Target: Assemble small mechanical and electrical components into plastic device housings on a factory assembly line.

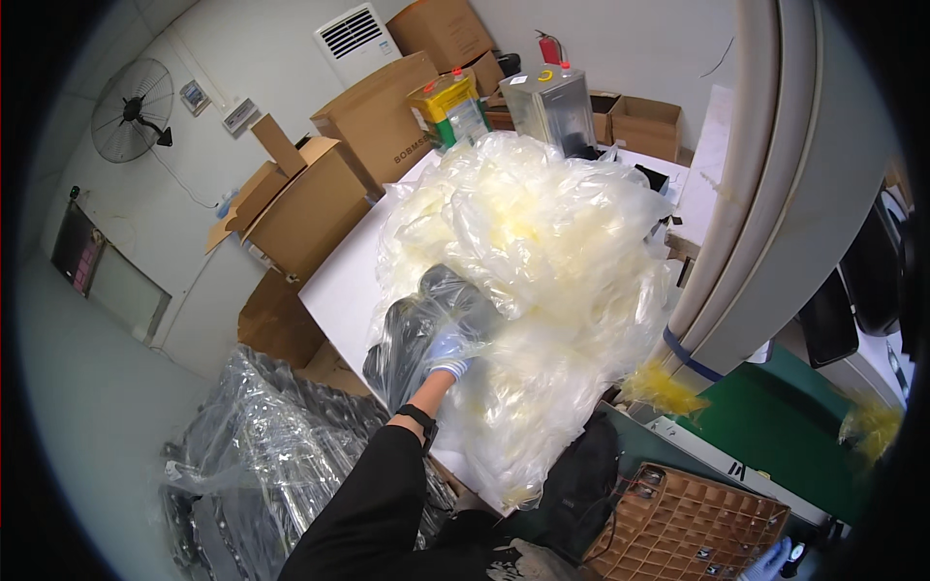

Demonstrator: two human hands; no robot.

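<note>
Far left, on the wall: a black wall fan point(133, 109). Below it on the floor, a heap of dark parts wrapped in clear plastic bags point(257, 455), crinkled and glossy.

Moving right: open brown cardboard boxes point(310, 198) stand stacked against the edge of a white table point(344, 281).

Left hand point(448, 353), in a pale blue glove with a black wristband at the wrist and a black sleeve, reaches up from the lower edge. Fingers are curled closed on a clear bag holding a dark grey part point(426, 315), which lies on the table at the near-left foot of the pile.

Centre: a large pile of empty clear and yellowish plastic bags point(542, 261) covers most of the table. Behind it, a metal can point(552, 105) and a yellow-green can point(450, 107).

Lower right: a brown gridded tray point(683, 528). Right hand point(770, 562), also blue-gloved, shows only partly at the bottom edge just beside the tray; cannot tell whether it grips anything. A green mat point(775, 426) lies beyond the tray.
</note>
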